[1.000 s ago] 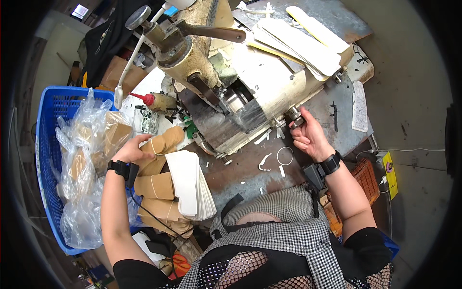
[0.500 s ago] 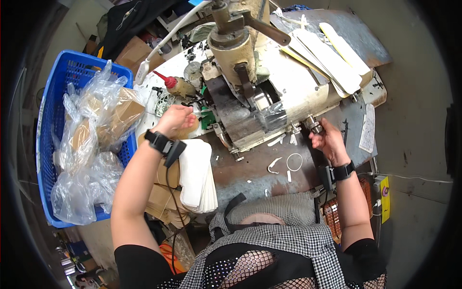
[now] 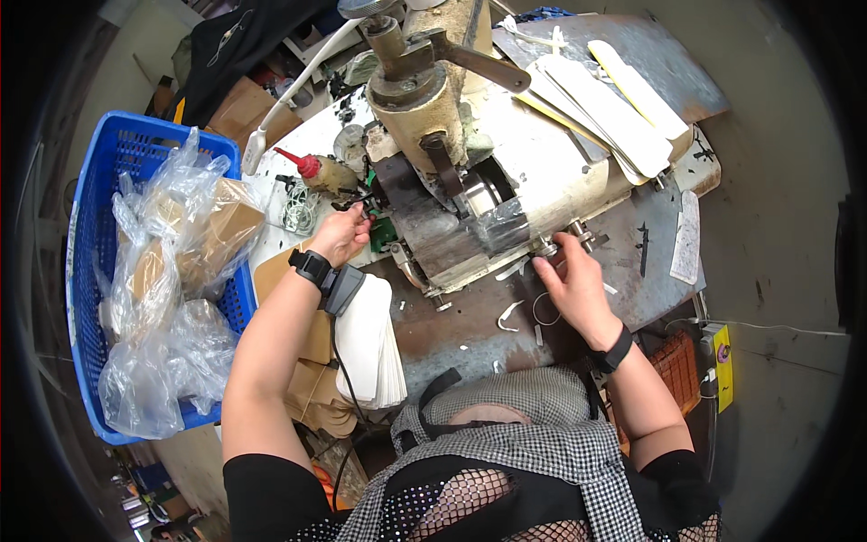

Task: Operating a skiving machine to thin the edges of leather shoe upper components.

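Shifts right hand [image 3: 578, 282] leftward, bringing narrowly set fingertips to a knob [image 3: 545, 246]; moves left hand [image 3: 342, 236], curled, closer, putting both at the machine [image 3: 429, 210]; cannot tell either grip.

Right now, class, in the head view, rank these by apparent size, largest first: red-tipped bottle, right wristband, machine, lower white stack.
1. Machine
2. Lower white stack
3. Red-tipped bottle
4. Right wristband

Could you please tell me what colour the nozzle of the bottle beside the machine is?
The nozzle is red; the head view shows it best.
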Action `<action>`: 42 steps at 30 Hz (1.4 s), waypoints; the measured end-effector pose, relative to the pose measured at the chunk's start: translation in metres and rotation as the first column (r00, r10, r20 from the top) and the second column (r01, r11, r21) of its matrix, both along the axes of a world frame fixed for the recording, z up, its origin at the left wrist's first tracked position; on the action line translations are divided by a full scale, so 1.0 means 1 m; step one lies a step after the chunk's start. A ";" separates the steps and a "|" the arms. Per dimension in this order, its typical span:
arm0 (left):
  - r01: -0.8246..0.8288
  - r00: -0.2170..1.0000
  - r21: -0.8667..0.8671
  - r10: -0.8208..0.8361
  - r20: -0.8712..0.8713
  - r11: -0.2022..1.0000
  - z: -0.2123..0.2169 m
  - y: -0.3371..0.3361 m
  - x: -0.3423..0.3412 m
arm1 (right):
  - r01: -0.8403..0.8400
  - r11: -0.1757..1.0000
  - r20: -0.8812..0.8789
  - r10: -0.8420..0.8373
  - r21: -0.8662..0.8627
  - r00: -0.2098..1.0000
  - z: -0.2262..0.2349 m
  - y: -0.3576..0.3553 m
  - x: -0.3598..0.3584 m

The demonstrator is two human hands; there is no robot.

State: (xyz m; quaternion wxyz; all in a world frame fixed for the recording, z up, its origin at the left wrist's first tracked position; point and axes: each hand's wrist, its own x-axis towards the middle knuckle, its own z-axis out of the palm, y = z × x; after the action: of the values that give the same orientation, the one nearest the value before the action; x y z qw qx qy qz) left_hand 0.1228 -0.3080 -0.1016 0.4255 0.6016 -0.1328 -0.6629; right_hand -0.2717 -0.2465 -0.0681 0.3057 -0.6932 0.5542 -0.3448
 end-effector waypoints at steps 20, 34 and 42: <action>0.029 0.999 -0.007 -0.030 -0.035 1.000 0.009 0.000 -0.002 | -0.032 0.993 -0.082 0.042 0.114 0.996 -0.022 -0.013 0.009; 0.081 0.997 -0.073 -0.081 0.003 0.994 0.004 0.002 0.000 | 0.323 0.838 0.477 -0.523 0.440 0.707 -0.066 -0.009 0.046; 0.106 0.994 -0.066 -0.105 0.021 0.992 0.011 0.002 -0.003 | -0.203 0.550 0.570 -0.657 0.810 0.494 -0.011 -0.016 0.024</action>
State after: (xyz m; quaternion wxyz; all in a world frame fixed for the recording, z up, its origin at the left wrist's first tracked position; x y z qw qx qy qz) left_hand 0.1194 -0.3062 -0.0909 0.4084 0.5849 -0.1902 -0.6745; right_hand -0.2474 -0.2628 -0.0788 0.7493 -0.1244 0.5243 -0.3850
